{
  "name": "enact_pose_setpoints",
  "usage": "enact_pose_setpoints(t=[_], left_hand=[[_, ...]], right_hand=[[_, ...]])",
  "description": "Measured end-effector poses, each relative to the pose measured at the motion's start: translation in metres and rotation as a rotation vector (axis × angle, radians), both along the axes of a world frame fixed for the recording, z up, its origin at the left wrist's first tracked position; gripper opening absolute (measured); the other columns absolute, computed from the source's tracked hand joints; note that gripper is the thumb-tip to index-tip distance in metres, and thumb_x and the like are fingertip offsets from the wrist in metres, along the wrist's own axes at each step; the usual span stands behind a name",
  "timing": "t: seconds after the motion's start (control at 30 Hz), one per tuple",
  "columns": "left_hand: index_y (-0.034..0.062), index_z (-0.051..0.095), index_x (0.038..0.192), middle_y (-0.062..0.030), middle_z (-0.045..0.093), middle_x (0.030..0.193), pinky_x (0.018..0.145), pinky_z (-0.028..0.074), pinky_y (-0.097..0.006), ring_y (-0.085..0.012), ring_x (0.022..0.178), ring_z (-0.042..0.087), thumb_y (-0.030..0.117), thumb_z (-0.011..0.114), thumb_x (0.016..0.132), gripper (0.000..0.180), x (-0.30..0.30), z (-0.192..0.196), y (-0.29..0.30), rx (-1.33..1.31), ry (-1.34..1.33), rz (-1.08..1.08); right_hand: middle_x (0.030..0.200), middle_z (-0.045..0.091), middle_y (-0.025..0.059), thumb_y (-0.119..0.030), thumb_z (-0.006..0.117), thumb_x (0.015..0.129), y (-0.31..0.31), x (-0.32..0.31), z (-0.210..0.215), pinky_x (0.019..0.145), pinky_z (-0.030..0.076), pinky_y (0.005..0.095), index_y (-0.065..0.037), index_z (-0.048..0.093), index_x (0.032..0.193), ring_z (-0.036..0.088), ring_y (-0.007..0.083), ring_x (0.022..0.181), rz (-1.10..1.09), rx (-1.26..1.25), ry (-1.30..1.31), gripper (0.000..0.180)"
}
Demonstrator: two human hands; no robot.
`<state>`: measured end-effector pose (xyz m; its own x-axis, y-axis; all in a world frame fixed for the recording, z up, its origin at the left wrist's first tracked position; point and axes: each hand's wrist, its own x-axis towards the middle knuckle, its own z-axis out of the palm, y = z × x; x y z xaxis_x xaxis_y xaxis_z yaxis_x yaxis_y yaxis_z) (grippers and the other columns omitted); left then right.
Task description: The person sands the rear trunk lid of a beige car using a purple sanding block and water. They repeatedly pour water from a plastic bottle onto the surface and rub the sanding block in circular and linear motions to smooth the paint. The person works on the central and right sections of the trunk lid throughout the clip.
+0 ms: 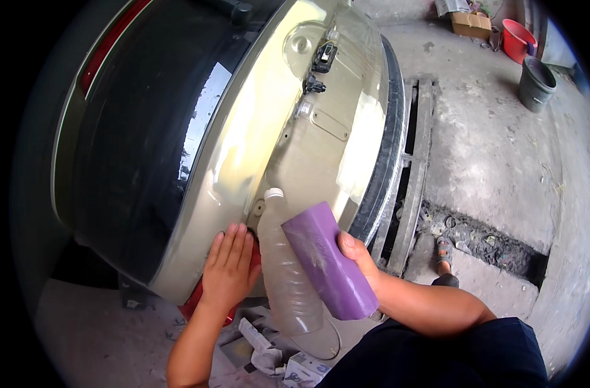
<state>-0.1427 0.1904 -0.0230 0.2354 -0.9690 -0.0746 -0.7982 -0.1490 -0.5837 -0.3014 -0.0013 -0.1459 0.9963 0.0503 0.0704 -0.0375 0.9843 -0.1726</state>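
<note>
Right hand (361,260) clasps the block (330,266) at its 9 o'clock; further, the bottle (280,262) intervenes before the left hand (230,266), flat, fingers straight, over the lamp (193,301). Bucket (537,85): half past one.

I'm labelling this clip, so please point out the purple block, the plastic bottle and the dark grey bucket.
Purple block (330,264): head view, middle of its visible side.
Plastic bottle (279,264): head view, on its ribbed body.
Dark grey bucket (534,96): head view, on its outer wall.
</note>
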Motion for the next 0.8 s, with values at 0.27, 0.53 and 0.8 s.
enact_pose_setpoints(t=[0.27, 0.53, 0.8], left_hand=[[0.0104, 0.045, 0.131, -0.0159, 0.041, 0.145, 0.102, 0.042, -0.056, -0.0407, 0.128, 0.048, 0.009, 0.071, 0.079, 0.059, -0.006, -0.004, -0.011, -0.344, 0.300, -0.353], [0.0162, 0.046, 0.129, -0.0154, 0.048, 0.124, 0.090, 0.052, -0.045, -0.0359, 0.108, 0.055, 0.002, 0.071, 0.078, 0.059, -0.002, -0.017, -0.012, -0.516, 0.409, -0.263], [-0.0006, 0.042, 0.135, -0.0127, 0.051, 0.128, 0.102, 0.043, -0.037, -0.0296, 0.116, 0.053, 0.012, 0.067, 0.086, 0.056, 0.020, -0.028, -0.006, -0.637, 0.316, 0.474]], right_hand=[[0.124, 0.050, 0.0134, -0.071, 0.056, 0.084, 0.018, -0.007, 0.022, 0.093, 0.042, 0.0340, -0.003, 0.032, 0.146, 0.050, 0.0205, 0.113, -0.076, -0.372, -0.161, 0.095], [0.122, 0.050, 0.0119, -0.059, 0.059, 0.088, -0.003, -0.016, 0.044, 0.097, 0.037, 0.0326, -0.002, 0.032, 0.147, 0.047, 0.0199, 0.113, -0.007, -0.578, -0.275, 0.086], [0.129, 0.049, 0.0186, -0.044, 0.073, 0.086, -0.103, 0.024, 0.024, 0.095, 0.046, 0.0391, 0.005, 0.038, 0.142, 0.052, 0.0266, 0.115, -0.347, -1.037, -0.151, 0.082]])
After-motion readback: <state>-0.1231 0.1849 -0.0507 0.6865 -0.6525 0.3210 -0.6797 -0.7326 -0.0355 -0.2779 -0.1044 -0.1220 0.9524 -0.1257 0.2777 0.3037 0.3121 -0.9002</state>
